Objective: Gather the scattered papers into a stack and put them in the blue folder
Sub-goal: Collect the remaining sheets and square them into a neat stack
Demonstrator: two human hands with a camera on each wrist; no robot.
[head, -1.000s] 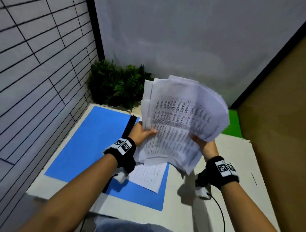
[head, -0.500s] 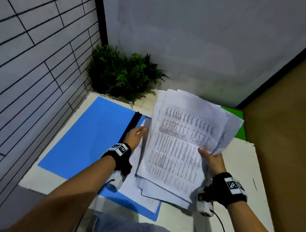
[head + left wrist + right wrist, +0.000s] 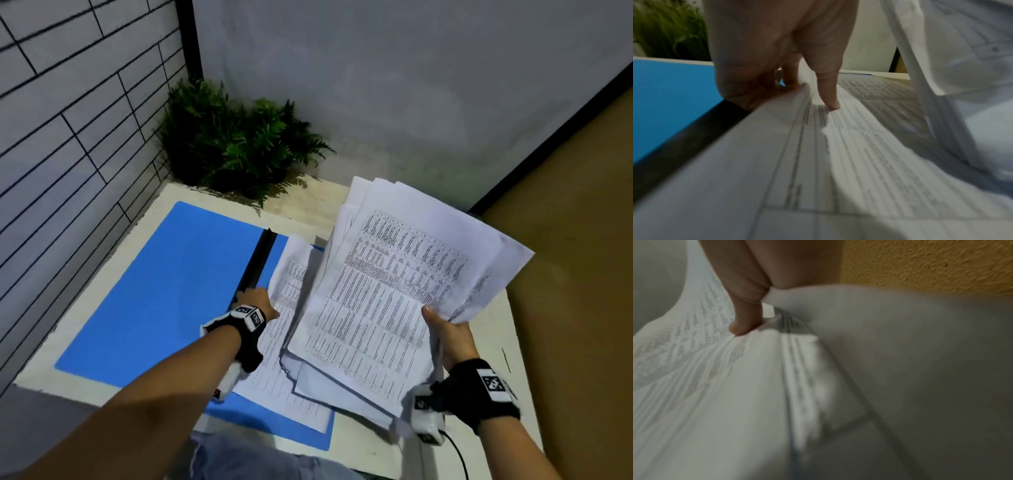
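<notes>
The blue folder [image 3: 154, 291] lies open on the table, its black spine [image 3: 257, 263] between the two panels. One printed sheet [image 3: 274, 346] lies on the right panel. My left hand [image 3: 260, 303] pinches that sheet's left edge by the spine, the thumb [image 3: 828, 97] on top and the fingers beneath, so the edge curls up. My right hand [image 3: 442, 329] grips a fanned stack of printed papers [image 3: 394, 291] at its right edge, with the thumb [image 3: 744, 321] on top. The stack tilts over the right panel, its near corner low over the lying sheet.
A fern plant [image 3: 239, 147] stands in the far left corner of the white table [image 3: 510, 342]. A tiled wall runs along the left and a grey wall behind. The table's right edge meets a brown surface [image 3: 565, 240].
My left hand let go of the stack and dropped to the sheet lying on the folder. The right hand alone lowered the stack toward the folder's right panel.
</notes>
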